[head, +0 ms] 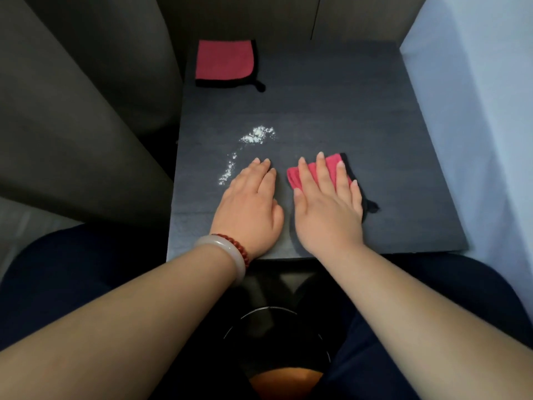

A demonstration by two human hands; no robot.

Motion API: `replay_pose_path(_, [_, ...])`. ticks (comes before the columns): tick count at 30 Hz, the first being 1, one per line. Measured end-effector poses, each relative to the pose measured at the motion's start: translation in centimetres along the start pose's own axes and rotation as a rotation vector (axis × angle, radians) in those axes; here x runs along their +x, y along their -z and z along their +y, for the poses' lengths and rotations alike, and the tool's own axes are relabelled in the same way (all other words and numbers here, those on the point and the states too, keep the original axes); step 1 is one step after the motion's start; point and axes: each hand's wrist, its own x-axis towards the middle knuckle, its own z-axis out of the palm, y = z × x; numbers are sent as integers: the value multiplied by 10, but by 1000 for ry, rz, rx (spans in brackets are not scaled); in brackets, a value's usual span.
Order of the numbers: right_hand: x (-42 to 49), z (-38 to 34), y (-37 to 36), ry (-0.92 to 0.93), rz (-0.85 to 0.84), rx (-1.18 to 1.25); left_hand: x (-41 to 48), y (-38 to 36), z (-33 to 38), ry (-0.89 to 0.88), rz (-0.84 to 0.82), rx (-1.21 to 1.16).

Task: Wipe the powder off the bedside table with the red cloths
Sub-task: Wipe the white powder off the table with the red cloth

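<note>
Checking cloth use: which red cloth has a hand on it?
The near cloth, under the flat right hand; the far cloth at the back left corner lies untouched.

I've got bare bedside table (346, 111) open across the middle and right. The left hand (251, 206) lies flat just right of the powder (255, 136) trail, blocking that side; grey upholstery (86, 125) hems the left edge, white fabric (476, 125) the right.

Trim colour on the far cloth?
Black edging on the far cloth; head view shows it best.
</note>
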Motion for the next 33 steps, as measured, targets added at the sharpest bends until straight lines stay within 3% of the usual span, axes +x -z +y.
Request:
replay_pose_path(6, [102,-4,13,-39,-33,23,2,7,0,-12,0,-29])
replay_pose_path(11, [45,-16,-1,33,60,31,68,34,-44,-5,135,44])
replay_pose_path(14, [13,-19,-3,69,25,12,113,43,-72,55,67,90])
replay_pose_path(18, [61,-23,0,49,45,14,142,33,-88,55,-47,118])
replay_pose_path(23, [147,-42,3,-25,22,34,142,23,-93,58,27,69])
replay_pose_path(30, [74,-23,4,13,26,25,143,25,-95,105,6,38])
replay_pose_path(33, [106,-25,5,-23,47,-1,145,25,-95,108,-16,73])
